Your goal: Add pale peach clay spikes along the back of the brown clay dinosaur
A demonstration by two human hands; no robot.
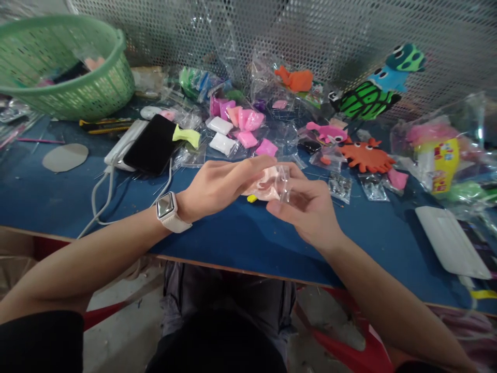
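Just above the blue table, a small clear plastic packet of pale pink clay [268,187] is held between both hands. My left hand [215,182], with a white watch on its wrist, reaches over the packet's left side, its fingers pressed to it. On the other side, my right hand [315,207] pinches the crinkled plastic edge between thumb and fingers. Part of the packet is covered by the fingers. A small yellow piece [252,198] shows just below it. Beyond the hands lie pink clay packets [267,148] and white clay packets [223,144].
A black phone [150,145] lies left of centre with a white cable. The green basket [93,88] stands at the back left. Orange crab [368,155] and green turtle [367,101] figures are at the right, near a white device [452,241]. The table's front edge [240,269] runs before me.
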